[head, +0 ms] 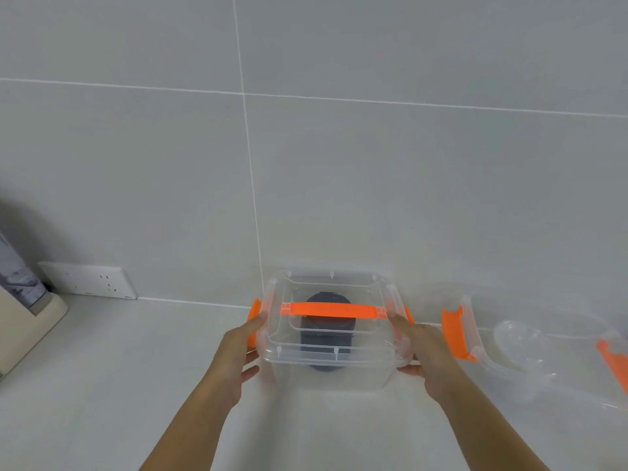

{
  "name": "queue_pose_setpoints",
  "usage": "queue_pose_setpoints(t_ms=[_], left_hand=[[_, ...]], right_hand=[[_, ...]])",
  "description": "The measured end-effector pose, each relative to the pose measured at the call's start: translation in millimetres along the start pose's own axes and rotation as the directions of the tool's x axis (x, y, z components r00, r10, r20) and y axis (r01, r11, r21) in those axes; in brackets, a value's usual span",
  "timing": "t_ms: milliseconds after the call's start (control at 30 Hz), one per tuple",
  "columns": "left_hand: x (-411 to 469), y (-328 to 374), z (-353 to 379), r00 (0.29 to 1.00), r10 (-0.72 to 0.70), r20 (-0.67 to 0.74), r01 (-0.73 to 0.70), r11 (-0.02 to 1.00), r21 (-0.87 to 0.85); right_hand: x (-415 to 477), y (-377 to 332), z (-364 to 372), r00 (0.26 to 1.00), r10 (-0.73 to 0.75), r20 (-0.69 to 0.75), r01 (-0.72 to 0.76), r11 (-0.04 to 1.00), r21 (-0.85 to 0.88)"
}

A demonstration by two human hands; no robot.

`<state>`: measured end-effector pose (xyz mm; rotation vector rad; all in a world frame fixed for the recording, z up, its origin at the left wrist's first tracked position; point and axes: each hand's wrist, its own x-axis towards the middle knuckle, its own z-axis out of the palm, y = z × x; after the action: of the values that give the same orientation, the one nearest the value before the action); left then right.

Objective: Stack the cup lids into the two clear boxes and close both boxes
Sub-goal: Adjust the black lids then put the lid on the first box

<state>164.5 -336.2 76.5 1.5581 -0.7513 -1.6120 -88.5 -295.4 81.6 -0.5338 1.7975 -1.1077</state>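
Observation:
A clear box (331, 365) with its clear lid (339, 287) on top stands on the white counter, an orange handle (329, 309) lying across the lid. A stack of dark cup lids (328, 338) shows through its walls. My left hand (238, 351) presses the box's left side at an orange latch (254, 314). My right hand (424, 351) grips the right side at the lid's edge. To the right stands a second clear box (530, 372), open, with orange latches (457, 334) and clear cup lids (520, 338) inside.
A tiled wall rises right behind the boxes. A white power socket (88, 280) sits low on the wall at the left. A beige appliance (23, 321) with a grey part stands at the far left edge.

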Motion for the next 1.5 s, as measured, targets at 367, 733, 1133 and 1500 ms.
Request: queue_pose_setpoints(t_ms=[367, 733, 1133, 1500], left_hand=[[-12.2, -3.1, 13.5, 0.864, 0.498, -0.072, -0.39, 0.753, 0.53], [-1.2, -7.0, 14.3, 0.798, 0.601, -0.052, -0.39, 0.579, 0.716], [-6.9, -0.5, 15.3, 0.765, 0.643, 0.003, -0.362, 0.427, 0.829], [-41.8, 29.1, 13.0, 0.797, 0.6, 0.067, -0.325, 0.333, 0.885]], right_hand=[[-1.0, 3.0, 7.6, 0.889, -0.428, -0.163, 0.344, 0.859, -0.378], [-0.5, 4.7, 8.9, 0.849, -0.506, -0.152, 0.359, 0.764, -0.536], [4.7, 6.7, 9.1, 0.808, -0.572, -0.141, 0.371, 0.68, -0.633], [-28.9, -22.9, -18.6, 0.835, -0.55, -0.007, 0.371, 0.572, -0.732]])
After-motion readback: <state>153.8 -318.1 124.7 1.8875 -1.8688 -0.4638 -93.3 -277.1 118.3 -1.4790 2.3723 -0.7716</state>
